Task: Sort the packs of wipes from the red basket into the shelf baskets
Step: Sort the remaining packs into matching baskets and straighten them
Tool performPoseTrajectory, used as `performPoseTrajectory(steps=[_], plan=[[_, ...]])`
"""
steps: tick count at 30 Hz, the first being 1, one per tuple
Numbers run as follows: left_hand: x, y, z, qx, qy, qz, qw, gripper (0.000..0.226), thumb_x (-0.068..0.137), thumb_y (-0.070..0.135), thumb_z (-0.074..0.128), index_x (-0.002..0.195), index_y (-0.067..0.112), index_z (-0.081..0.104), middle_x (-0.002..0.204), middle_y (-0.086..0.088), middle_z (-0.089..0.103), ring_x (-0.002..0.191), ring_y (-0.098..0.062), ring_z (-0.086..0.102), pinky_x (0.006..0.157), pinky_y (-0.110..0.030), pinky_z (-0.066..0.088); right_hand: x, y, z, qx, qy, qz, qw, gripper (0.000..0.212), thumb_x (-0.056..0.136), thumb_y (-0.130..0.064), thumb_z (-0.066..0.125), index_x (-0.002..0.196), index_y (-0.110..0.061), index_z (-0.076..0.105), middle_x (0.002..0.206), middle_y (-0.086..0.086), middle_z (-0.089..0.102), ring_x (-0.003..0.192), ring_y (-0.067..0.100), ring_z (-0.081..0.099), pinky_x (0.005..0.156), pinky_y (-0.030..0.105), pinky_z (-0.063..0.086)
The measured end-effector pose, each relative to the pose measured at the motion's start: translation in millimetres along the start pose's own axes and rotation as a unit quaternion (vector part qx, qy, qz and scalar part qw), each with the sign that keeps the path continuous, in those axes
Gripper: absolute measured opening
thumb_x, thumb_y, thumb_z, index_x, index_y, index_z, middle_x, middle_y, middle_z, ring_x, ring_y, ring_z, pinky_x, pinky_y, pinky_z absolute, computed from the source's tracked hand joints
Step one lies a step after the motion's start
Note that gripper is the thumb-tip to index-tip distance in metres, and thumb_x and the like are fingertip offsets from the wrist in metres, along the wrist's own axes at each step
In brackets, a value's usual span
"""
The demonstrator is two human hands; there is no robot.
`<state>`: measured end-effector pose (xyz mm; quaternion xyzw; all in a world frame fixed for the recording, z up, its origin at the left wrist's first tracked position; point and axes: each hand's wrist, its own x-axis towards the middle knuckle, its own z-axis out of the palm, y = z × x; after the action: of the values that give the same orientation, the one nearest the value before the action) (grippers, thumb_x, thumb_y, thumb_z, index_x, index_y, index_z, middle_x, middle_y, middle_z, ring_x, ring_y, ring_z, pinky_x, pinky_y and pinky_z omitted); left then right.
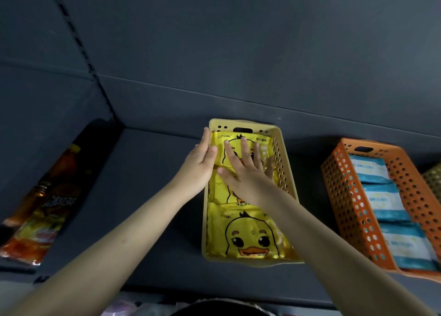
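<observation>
Yellow perforated plastic basket [282,168]: right hand [248,172], fingers spread, presses yellow duck-print wipes pack [232,138] flat, likely seating it; left hand [201,164], straight-fingered, braces basket wall.

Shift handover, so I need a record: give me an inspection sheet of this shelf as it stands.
Surface: dark shelf board.
Job's things: yellow basket holds duck-print packs in a row; orange basket holds blue-and-white packs; red basket not in view.
Clutter: bottled drinks lying at left.
Hands: left hand flat against the yellow basket's left rim; right hand pressing on the packs, fingers straight.
Cables: nothing seen.
Surroundings: dark back panel; another basket far right.
</observation>
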<state>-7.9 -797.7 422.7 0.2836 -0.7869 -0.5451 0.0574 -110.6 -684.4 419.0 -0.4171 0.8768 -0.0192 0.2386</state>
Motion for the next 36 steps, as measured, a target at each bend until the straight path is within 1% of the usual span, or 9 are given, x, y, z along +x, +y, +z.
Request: performPoseTrajectory(steps=[5, 11, 18, 21, 26, 28, 30, 33, 36], plan=[[-25.4, -2.1, 9.6, -0.061, -0.014, -0.01, 0.998, 0.062, 0.101, 0.048, 0.024, 0.152, 0.036, -0.008, 0.16, 0.016, -0.001, 0.146, -0.004, 0.007, 0.111, -0.02, 0.008, -48.8, 5.7, 6.9, 0.056, 0.001, -0.058, 0.997, 0.07, 0.093, -0.066, 0.021, 0.134, -0.054, -0.034, 0.147, -0.009, -0.045, 0.135, 0.02, -0.041, 0.105, 0.043, -0.022], [-28.7, -3.3, 12.7, -0.073, 0.0, -0.023, 0.997, 0.06, 0.101, 0.049, 0.024, 0.153, 0.037, -0.004, 0.16, 0.016, 0.006, 0.145, -0.005, 0.015, 0.107, -0.018, 0.014, -51.2, 3.6, 32.9, -0.026, -0.015, -0.017, 0.999, 0.076, 0.09, -0.07, 0.017, 0.136, -0.047, -0.037, 0.143, -0.005, -0.052, 0.131, 0.022, -0.047, 0.114, 0.05, -0.021], [-28.7, -3.7, 12.3, -0.099, 0.007, -0.025, 0.995, 0.056, 0.103, 0.044, 0.027, 0.153, 0.037, 0.003, 0.159, 0.021, 0.01, 0.14, 0.004, 0.017, 0.103, -0.012, 0.013, -80.3, 9.1, 15.6, -0.024, -0.066, -0.09, 0.993, 0.08, 0.073, -0.081, 0.018, 0.134, -0.061, -0.03, 0.14, -0.015, -0.053, 0.126, 0.019, -0.053, 0.104, 0.05, -0.03], [-28.3, -4.6, 15.6, -0.1, 0.014, -0.024, 0.995, 0.055, 0.103, 0.045, 0.027, 0.153, 0.038, 0.005, 0.159, 0.021, 0.01, 0.137, 0.006, 0.018, 0.103, -0.012, 0.015, -76.9, 9.8, 24.9, -0.039, -0.109, -0.069, 0.991, 0.084, 0.073, -0.084, 0.021, 0.13, -0.059, -0.036, 0.137, -0.011, -0.057, 0.126, 0.024, -0.053, 0.109, 0.059, -0.024], [-27.1, -4.6, 15.7, -0.068, 0.014, -0.026, 0.997, 0.057, 0.102, 0.046, 0.027, 0.153, 0.037, 0.002, 0.159, 0.019, 0.01, 0.142, 0.0, 0.017, 0.106, -0.013, 0.014, -72.4, 7.6, 30.4, -0.037, -0.093, -0.073, 0.992, 0.089, 0.075, -0.083, 0.03, 0.133, -0.058, -0.033, 0.139, -0.01, -0.054, 0.128, 0.025, -0.051, 0.109, 0.059, -0.022], [-29.1, -2.7, 11.0, 0.017, 0.023, -0.012, 1.0, 0.065, 0.101, 0.047, 0.032, 0.153, 0.034, -0.004, 0.161, 0.014, 0.006, 0.148, -0.011, 0.009, 0.118, -0.032, 0.01, -78.9, 15.7, 18.6, 0.024, -0.083, -0.096, 0.992, 0.088, 0.075, -0.078, 0.038, 0.142, -0.058, -0.015, 0.149, -0.012, -0.042, 0.134, 0.022, -0.044, 0.113, 0.059, -0.017], [-36.6, 2.5, 1.3, 0.178, 0.029, 0.052, 0.982, 0.076, 0.096, 0.052, 0.042, 0.151, 0.038, -0.009, 0.161, 0.014, -0.005, 0.149, -0.02, -0.006, 0.118, -0.051, 0.0, -87.6, 29.9, -2.2, 0.071, -0.057, -0.108, 0.99, 0.078, 0.076, -0.072, 0.045, 0.144, -0.057, 0.012, 0.158, -0.016, -0.017, 0.143, 0.015, -0.029, 0.116, 0.059, -0.008], [-51.4, 15.5, -8.4, 0.384, -0.107, 0.154, 0.904, 0.08, 0.081, 0.068, 0.044, 0.149, 0.047, 0.008, 0.157, 0.025, -0.008, 0.144, -0.018, -0.028, 0.116, -0.055, -0.014, -97.3, 54.2, -22.9, -0.115, 0.057, -0.185, 0.974, 0.067, 0.076, -0.077, 0.035, 0.137, -0.052, 0.037, 0.15, -0.024, 0.03, 0.147, 0.011, 0.002, 0.115, 0.059, -0.006], [-63.3, 20.9, -4.1, 0.479, -0.234, 0.11, 0.839, 0.083, 0.076, 0.076, 0.044, 0.148, 0.046, 0.016, 0.154, 0.029, -0.002, 0.135, -0.019, -0.042, 0.111, -0.054, -0.024, -100.1, 64.5, -29.0, -0.198, -0.001, -0.186, 0.962, 0.072, 0.071, -0.078, 0.036, 0.137, -0.049, 0.04, 0.136, -0.034, 0.042, 0.145, 0.013, 0.004, 0.11, 0.06, -0.014]])
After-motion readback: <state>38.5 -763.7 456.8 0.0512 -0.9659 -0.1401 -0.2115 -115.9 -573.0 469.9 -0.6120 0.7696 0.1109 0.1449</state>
